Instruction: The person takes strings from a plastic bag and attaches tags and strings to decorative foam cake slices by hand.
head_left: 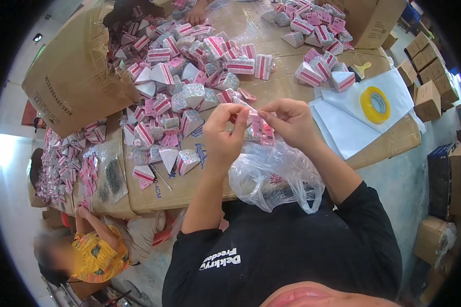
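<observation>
My left hand (224, 130) and my right hand (291, 123) meet above the near edge of the cardboard-covered table (205, 192). Fingertips of both pinch a small pink tag (256, 128), which hangs between them. Just below lies a clear plastic bag (271, 176), crumpled at the table edge. A large heap of pink-and-white cake-slice-shaped pieces (192, 94) spreads to the left of and beyond my hands. How the tag is joined to any piece is too small to tell.
A yellow tape roll (375, 105) rests on white sheets (338, 128) at the right. A torn cardboard box (79, 77) tips over the heap at the left. Another person's hand (194, 16) is at the far side; a person in yellow (100, 253) sits lower left.
</observation>
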The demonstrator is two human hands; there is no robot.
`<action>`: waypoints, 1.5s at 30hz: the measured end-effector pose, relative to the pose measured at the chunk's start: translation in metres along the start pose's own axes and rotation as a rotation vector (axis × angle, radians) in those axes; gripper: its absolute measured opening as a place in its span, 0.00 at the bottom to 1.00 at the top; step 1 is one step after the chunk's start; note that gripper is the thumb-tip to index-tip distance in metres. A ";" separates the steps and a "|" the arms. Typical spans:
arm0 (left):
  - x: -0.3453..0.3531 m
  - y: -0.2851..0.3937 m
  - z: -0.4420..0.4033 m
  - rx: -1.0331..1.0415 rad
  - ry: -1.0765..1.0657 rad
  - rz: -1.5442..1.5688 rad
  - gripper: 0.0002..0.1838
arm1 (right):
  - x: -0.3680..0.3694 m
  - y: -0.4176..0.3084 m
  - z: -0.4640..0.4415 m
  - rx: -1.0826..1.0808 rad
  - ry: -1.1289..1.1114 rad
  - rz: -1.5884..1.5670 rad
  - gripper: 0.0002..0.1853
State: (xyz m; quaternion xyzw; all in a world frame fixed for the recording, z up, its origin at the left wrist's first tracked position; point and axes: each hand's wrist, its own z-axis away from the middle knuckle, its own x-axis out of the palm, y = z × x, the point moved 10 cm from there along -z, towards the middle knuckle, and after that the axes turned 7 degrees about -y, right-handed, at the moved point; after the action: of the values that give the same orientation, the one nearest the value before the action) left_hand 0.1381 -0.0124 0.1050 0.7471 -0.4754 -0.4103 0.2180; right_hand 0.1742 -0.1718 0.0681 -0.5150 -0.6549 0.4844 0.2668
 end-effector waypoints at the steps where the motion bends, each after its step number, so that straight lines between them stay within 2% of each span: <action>1: 0.000 -0.021 0.002 -0.107 0.007 0.072 0.06 | -0.005 0.014 0.003 0.082 0.044 -0.111 0.05; 2: 0.000 -0.039 0.004 -0.210 0.016 0.145 0.07 | -0.010 0.025 0.005 0.163 0.088 -0.221 0.05; 3: -0.003 -0.049 0.004 -0.263 0.012 0.125 0.09 | -0.012 0.024 0.003 0.156 0.081 -0.219 0.05; 4: -0.008 -0.052 0.002 -0.258 0.020 0.125 0.09 | -0.020 0.024 0.002 0.157 0.129 -0.270 0.05; 6: -0.020 -0.074 0.004 -0.418 0.060 0.013 0.11 | -0.036 0.021 0.000 0.157 0.223 -0.369 0.04; 9: -0.043 -0.091 -0.010 -0.480 0.048 -0.193 0.14 | -0.051 0.013 -0.004 0.125 0.253 -0.324 0.04; 10: -0.051 -0.104 -0.018 -0.465 0.038 -0.243 0.14 | -0.055 0.011 -0.006 0.114 0.274 -0.305 0.04; 12: -0.054 -0.106 -0.041 -0.281 -0.027 -0.512 0.13 | -0.057 0.008 -0.007 0.136 0.271 -0.268 0.05; 13: -0.048 -0.104 -0.051 -0.305 -0.075 -0.459 0.12 | -0.059 0.014 -0.006 0.149 0.278 -0.262 0.05; 16: 0.010 -0.092 -0.072 0.073 -0.330 -0.593 0.12 | -0.058 0.014 -0.007 0.175 0.287 -0.243 0.05; 17: 0.023 -0.098 -0.072 0.075 -0.331 -0.591 0.12 | -0.056 0.019 -0.006 0.198 0.282 -0.249 0.05; 19: 0.074 -0.111 -0.065 0.058 -0.602 -0.958 0.14 | -0.053 0.024 -0.006 0.199 0.239 -0.220 0.06; 22: 0.116 -0.142 -0.054 -0.149 -0.915 -1.099 0.21 | -0.044 0.020 -0.004 0.288 0.228 -0.249 0.07; 24: 0.125 -0.151 -0.052 -0.131 -0.876 -1.119 0.21 | -0.045 0.022 -0.005 0.274 0.227 -0.171 0.07; 25: 0.127 -0.147 -0.051 -0.060 -0.884 -1.163 0.17 | -0.046 0.026 -0.004 0.272 0.221 -0.150 0.07; 27: 0.127 -0.155 -0.052 -0.131 -0.945 -1.060 0.13 | -0.046 0.030 -0.005 0.244 0.191 -0.140 0.07; 28: 0.120 -0.161 -0.055 -0.183 -0.900 -0.967 0.13 | -0.046 0.028 -0.005 0.237 0.173 -0.130 0.08; 30: 0.089 -0.145 -0.070 0.099 -0.515 -0.525 0.20 | -0.049 0.034 -0.006 0.224 0.163 -0.112 0.08; 31: 0.060 -0.147 -0.079 -0.215 -0.426 -0.483 0.16 | -0.047 0.025 -0.007 0.238 0.139 -0.050 0.08; 33: 0.023 -0.123 -0.079 -0.308 -0.312 -0.067 0.15 | -0.041 0.018 -0.007 0.247 0.115 0.003 0.09; 35: 0.003 -0.132 -0.071 -0.392 -0.173 0.122 0.14 | -0.036 0.014 -0.010 0.226 0.101 0.000 0.09; 36: 0.000 -0.123 -0.067 -0.423 -0.163 0.224 0.13 | -0.030 0.030 -0.008 0.254 0.113 -0.122 0.08; 39: -0.012 -0.103 -0.060 -0.360 -0.118 0.207 0.13 | -0.018 0.027 -0.010 0.305 0.084 -0.182 0.08; 43: -0.012 -0.084 -0.056 -0.323 -0.076 0.281 0.12 | -0.014 0.014 -0.015 0.267 0.069 0.062 0.08; 45: -0.010 -0.077 -0.053 -0.322 -0.112 0.215 0.12 | -0.011 0.022 -0.016 0.273 0.058 0.091 0.09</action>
State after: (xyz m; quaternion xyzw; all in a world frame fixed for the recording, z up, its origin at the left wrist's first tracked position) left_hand 0.2206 0.0281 0.0840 0.6235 -0.4920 -0.4963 0.3506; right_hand 0.2006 -0.1762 0.0556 -0.5168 -0.5512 0.5654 0.3309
